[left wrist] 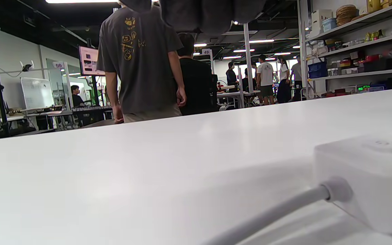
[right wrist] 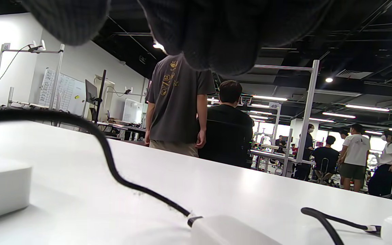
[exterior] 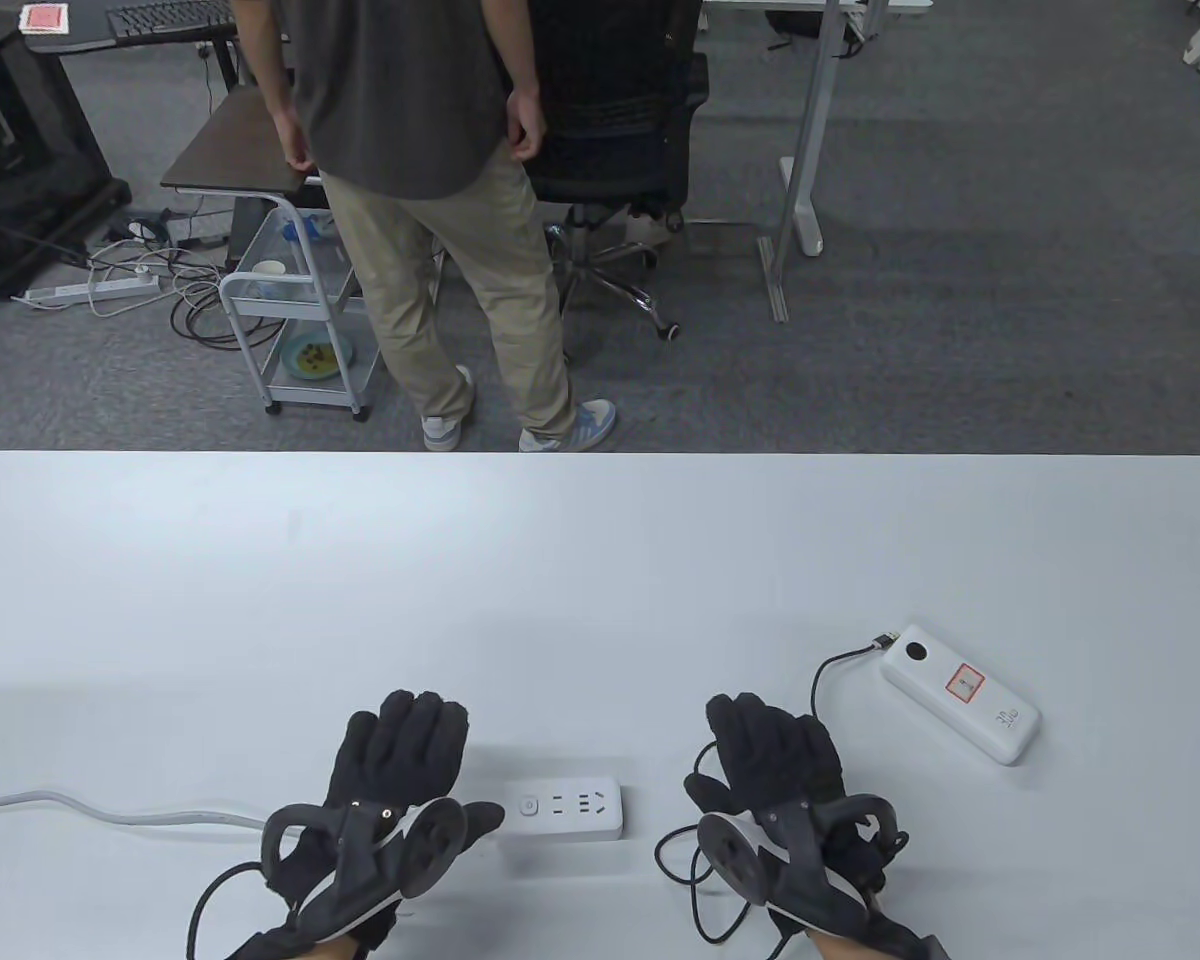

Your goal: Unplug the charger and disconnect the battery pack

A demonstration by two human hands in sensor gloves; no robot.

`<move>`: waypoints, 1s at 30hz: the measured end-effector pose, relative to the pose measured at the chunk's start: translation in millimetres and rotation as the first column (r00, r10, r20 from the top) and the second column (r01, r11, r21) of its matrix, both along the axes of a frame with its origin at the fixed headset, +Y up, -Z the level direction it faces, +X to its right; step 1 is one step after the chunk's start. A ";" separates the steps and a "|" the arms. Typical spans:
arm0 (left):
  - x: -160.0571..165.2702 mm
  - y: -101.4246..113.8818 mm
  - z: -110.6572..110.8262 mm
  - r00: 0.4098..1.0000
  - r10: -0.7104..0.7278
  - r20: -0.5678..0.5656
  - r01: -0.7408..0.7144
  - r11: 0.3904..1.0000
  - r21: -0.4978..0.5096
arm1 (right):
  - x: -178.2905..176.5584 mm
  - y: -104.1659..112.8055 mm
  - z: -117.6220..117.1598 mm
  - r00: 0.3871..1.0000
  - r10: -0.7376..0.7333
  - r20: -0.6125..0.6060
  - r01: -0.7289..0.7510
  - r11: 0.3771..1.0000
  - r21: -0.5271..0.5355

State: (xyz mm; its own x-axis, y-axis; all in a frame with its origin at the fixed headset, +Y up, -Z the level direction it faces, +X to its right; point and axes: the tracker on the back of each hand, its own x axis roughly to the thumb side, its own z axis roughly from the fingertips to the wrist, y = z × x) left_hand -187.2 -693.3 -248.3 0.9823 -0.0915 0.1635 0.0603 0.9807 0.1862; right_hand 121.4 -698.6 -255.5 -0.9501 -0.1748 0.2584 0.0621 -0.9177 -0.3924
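my left hand (exterior: 400,790) lies flat on the worktop (exterior: 600,560), palm down, fingers spread, holding nothing, just to the left of the white power strip (exterior: 563,809). my right hand (exterior: 775,775) lies flat to the strip's right, fingers stretched out over the black cable (exterior: 818,675); as far as the table view shows, that grip is slack too, though i cannot see under the palm.

the strip's sockets look bare from above, so i judge the charger already out of it. in the right wrist view a white block (right wrist: 230,231) with the black cable running into it sits under my hand; that is likely the charger, but it is too blurred to say. the far end of the cable shows its usb plug (exterior: 885,640) at the corner of the power bank (exterior: 963,693); whether it is seated or only lying beside it i cannot tell.

if it needs pulling, i would pin the power bank with one hand, pinch the plug body rather than the cable, and draw straight out along the plug's own line, no twisting.

the power bank lies flat, well to the right of my right hand, its long axis running from upper left to lower right, the plug end toward the upper left. the strip's long axis runs left to right, its grey cord (exterior: 110,808) leaving leftward.
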 end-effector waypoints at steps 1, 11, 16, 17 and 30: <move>-1.7 -2.1 -1.4 1.000 -0.002 -0.009 0.002 1.000 -0.006 | 0.1 -1.6 -0.8 1.000 0.001 0.003 -0.001 1.000 -0.004; -20.7 -13.7 -12.4 0.997 -0.016 -0.070 0.012 0.998 -0.066 | 7.0 -8.1 -6.3 1.000 -0.004 0.020 0.005 0.998 -0.057; -26.6 -16.7 -15.5 0.995 -0.022 -0.098 0.014 0.996 -0.084 | 4.4 -7.6 -4.7 1.000 0.015 0.015 -0.014 0.998 -0.057; -27.0 -16.8 -15.6 0.995 -0.023 -0.099 0.015 0.996 -0.083 | 3.9 -7.7 -4.5 1.000 0.019 0.014 -0.018 0.998 -0.056; -24.0 -20.6 -16.8 0.995 -0.038 -0.088 0.029 0.994 -0.104 | 1.8 -7.8 -3.8 0.999 0.042 0.019 -0.040 0.997 -0.069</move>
